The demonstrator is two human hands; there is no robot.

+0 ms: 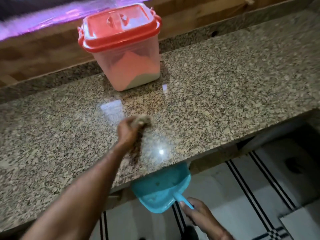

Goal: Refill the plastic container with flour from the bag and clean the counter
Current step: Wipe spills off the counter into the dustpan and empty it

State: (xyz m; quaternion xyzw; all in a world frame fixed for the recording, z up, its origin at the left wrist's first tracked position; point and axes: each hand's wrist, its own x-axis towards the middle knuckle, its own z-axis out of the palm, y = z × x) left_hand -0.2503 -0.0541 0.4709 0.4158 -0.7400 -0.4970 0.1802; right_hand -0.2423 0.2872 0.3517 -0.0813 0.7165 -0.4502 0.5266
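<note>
Plastic container (124,58) stood upright near the far edge of the surface (225,87), its long axis vertical, the red lid (119,26) shut on top and facing up. Through its clear wall, pale flour (142,80) lay heaped inside, higher toward the left. The surface was speckled granite, polished enough to carry bright reflections near its middle and close to its near edge. Along the far edge ran a wooden ledge (43,49), with a purple glow above it. Below the near edge, at the right, white floor tiles (225,196) with dark double stripes showed.

The left hand (128,130) reached out over the middle of the surface, well apart from the container, its fingers clenched on a blurred, brownish cloth (142,119) pressed to the granite. The right hand (195,212) was below the near edge, its fingers grasping the handle of a teal dustpan (161,189). The pan's open mouth sat tucked just under the near edge, handle pointing back toward the person, and a few small specks lay in it.
</note>
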